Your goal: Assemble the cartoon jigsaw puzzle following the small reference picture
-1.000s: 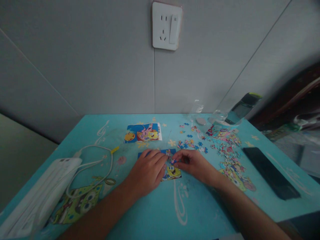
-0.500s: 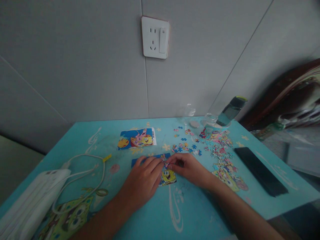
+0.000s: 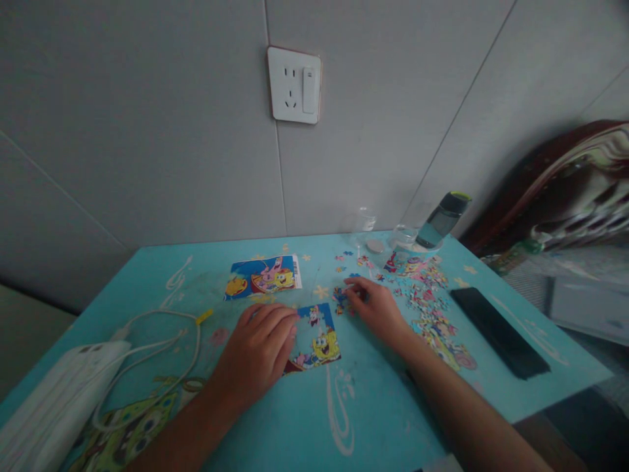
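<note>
A partly assembled cartoon puzzle (image 3: 324,344) lies flat on the turquoise table. My left hand (image 3: 263,347) rests over its left part, fingers spread flat and hiding that side. My right hand (image 3: 373,307) is right of the puzzle, over a small cluster of loose pieces (image 3: 340,296), its fingers apart and slightly curled; nothing shows between them. Behind the puzzle lies a picture card (image 3: 265,275) with a blue background and cartoon figures. Many more loose pieces (image 3: 427,292) spread out to the right of my right hand.
A black phone-like slab (image 3: 498,333) lies at the right. A tilted dark bottle (image 3: 442,219), a clear cup (image 3: 364,223) and a round lid (image 3: 375,246) stand toward the back. At the left are a white power strip (image 3: 63,387) and cable (image 3: 199,341).
My right hand has left the puzzle and moved right and back to the loose pieces, its fingers now apart. My left hand has shifted slightly left. The camera view has shifted a little.
</note>
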Motion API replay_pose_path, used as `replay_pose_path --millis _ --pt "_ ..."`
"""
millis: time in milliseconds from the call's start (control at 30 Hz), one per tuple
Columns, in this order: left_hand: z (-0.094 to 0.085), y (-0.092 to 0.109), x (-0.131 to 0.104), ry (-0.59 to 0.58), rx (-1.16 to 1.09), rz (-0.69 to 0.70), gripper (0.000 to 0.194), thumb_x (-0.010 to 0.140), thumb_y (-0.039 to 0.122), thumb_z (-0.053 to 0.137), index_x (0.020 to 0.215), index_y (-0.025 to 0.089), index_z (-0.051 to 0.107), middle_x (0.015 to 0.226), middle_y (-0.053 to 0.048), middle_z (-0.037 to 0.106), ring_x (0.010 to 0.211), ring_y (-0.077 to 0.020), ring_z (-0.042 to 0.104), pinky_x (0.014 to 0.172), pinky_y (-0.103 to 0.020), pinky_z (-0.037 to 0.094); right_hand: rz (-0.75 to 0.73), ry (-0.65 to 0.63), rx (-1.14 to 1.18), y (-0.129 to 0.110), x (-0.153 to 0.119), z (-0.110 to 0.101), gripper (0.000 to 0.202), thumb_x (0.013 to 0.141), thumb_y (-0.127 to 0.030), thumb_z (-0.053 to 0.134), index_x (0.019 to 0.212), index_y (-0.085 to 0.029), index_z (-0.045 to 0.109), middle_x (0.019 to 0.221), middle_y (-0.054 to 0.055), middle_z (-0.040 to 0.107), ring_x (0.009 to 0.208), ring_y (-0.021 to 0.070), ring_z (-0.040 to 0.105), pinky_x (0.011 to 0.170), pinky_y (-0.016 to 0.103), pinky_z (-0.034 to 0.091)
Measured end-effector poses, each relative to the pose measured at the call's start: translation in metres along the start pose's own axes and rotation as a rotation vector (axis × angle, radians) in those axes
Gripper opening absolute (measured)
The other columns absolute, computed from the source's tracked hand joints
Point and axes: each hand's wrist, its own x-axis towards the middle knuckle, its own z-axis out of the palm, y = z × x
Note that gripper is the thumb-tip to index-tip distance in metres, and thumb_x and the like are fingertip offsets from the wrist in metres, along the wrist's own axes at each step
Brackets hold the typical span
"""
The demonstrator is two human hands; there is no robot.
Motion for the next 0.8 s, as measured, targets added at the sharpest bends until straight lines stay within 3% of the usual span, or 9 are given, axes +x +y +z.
replay_pose_path --millis 200,400,500,600,800 --pt "-0.012 -0.016 0.001 0.042 0.099 0.033 0.022 0.098 0.015 0.049 0.113 0.015 0.065 0.112 -0.009 0.070 0.109 -0.0257 0.061 0.101 -0.048 0.043 0.140 0.178 -0.171 0.031 0.015 -0.010 0.031 0.094 -0.031 0.054 0.119 -0.018 0.070 0.096 0.008 0.076 0.078 0.0210 0.066 0.075 0.032 0.046" --pt "-0.025 -0.046 -0.006 -0.105 0.306 0.167 0.021 0.099 0.014 0.048 0.103 0.016 0.068 0.107 -0.009 0.071 0.105 -0.0258 0.064 0.096 -0.046 0.045 0.151 0.187 -0.236 0.043 0.022 -0.009 0.027 0.096 -0.031 0.053 0.112 -0.018 0.072 0.099 0.009 0.077 0.083 0.0226 0.069 0.076 0.033 0.048" --pt "-0.025 -0.060 -0.019 -0.158 0.299 0.097 0.022 0.098 0.013 0.048 0.102 0.019 0.069 0.104 -0.007 0.071 0.100 -0.0240 0.065 0.093 -0.043 0.046 0.100 0.149 -0.254 0.040 0.029 -0.002 0.023 0.096 -0.029 0.055 0.106 -0.019 0.074 0.100 0.008 0.077 0.085 0.0211 0.069 0.078 0.030 0.049" --pt "-0.023 -0.067 -0.032 -0.140 0.241 0.002 0.023 0.100 0.021 0.049 0.110 0.020 0.069 0.110 -0.007 0.070 0.103 -0.0245 0.064 0.095 -0.043 0.046 0.043 0.116 -0.293 0.035 0.040 0.004 0.022 0.096 -0.028 0.056 0.106 -0.020 0.075 0.101 0.007 0.077 0.094 0.0213 0.069 0.084 0.030 0.049" --pt "-0.021 -0.060 -0.041 -0.108 0.093 -0.066 0.027 0.101 0.027 0.048 0.117 0.023 0.069 0.113 -0.005 0.070 0.105 -0.0229 0.064 0.095 -0.041 0.048 -0.010 0.072 -0.435 0.029 0.073 0.002 0.029 0.098 -0.022 0.052 0.116 -0.019 0.075 0.113 0.012 0.074 0.111 0.0245 0.065 0.099 0.032 0.044"
